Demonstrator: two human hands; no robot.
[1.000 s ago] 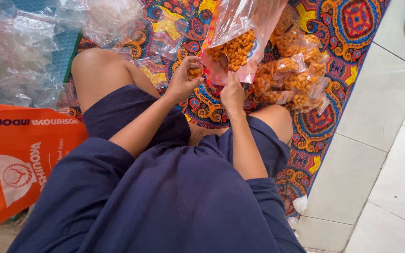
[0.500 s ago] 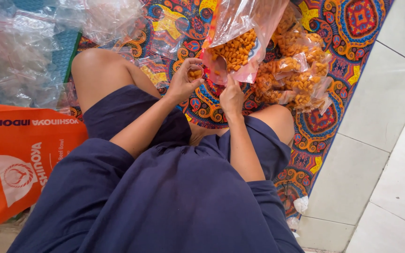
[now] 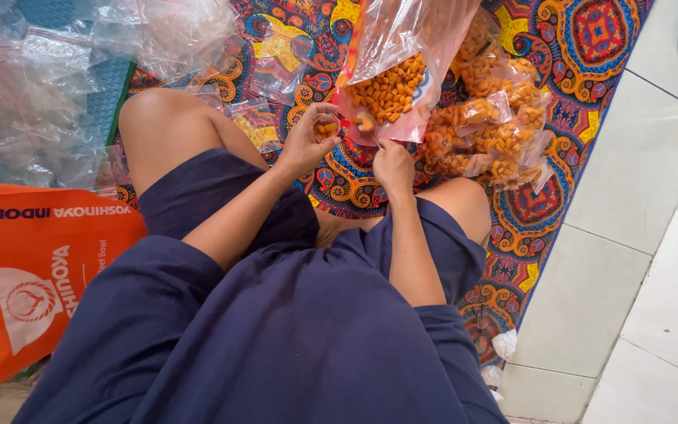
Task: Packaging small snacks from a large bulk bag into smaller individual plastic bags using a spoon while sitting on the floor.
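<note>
Where the patterned mat [image 3: 582,47] ends at its left edge, an orange bag [image 3: 33,275] lies well to the left of the big snack bag [image 3: 398,78], with a heap of empty clear bags [image 3: 33,86] above it. Nearer the big snack bag, still on its left, the left hand [image 3: 308,141] is raised over the mat beside the bare knee. Its grip is curled shut around a small clump of orange snacks [image 3: 326,127], fingertips meeting just beside the big bag's lower left corner.

The big snack bag itself is a clear plastic sack with a pink rim, standing tilted on the mat and partly filled with small orange pieces. Directly below it, the right hand [image 3: 392,163] reaches up to its bottom edge; its grip is pinched together on the plastic there, thumb and fingers closed on the fold.

To the right of the big snack bag, touching it, lies a pile of small filled packets [image 3: 496,133] of the same orange snack. Further right, beyond the mat's border, is the pale tiled floor [image 3: 629,259].
</note>
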